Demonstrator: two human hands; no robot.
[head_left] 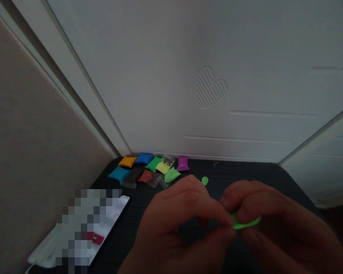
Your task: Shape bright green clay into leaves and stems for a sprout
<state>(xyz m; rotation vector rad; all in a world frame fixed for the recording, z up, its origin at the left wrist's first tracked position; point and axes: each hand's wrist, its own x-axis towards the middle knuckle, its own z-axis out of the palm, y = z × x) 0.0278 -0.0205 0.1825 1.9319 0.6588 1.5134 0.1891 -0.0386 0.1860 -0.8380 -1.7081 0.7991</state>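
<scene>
Low over the dark table (148, 205), my left hand (183, 217) and my right hand (277, 220) meet around a flattened piece of light green modelling clay (247, 223). The left thumb and forefinger pinch its left end. My right fingers press on its top and underside, covering part of it. Beyond the hands, a small light green oval piece (205, 180) lies on the table by itself.
Packets of coloured clay lie at the table's back left, among them an orange packet (127, 161), a teal packet (119, 174) and a purple packet (183, 163). A partly pixelated phone-like item (114, 213) rests at the left edge. White panels with an embossed heart (210, 88) stand behind.
</scene>
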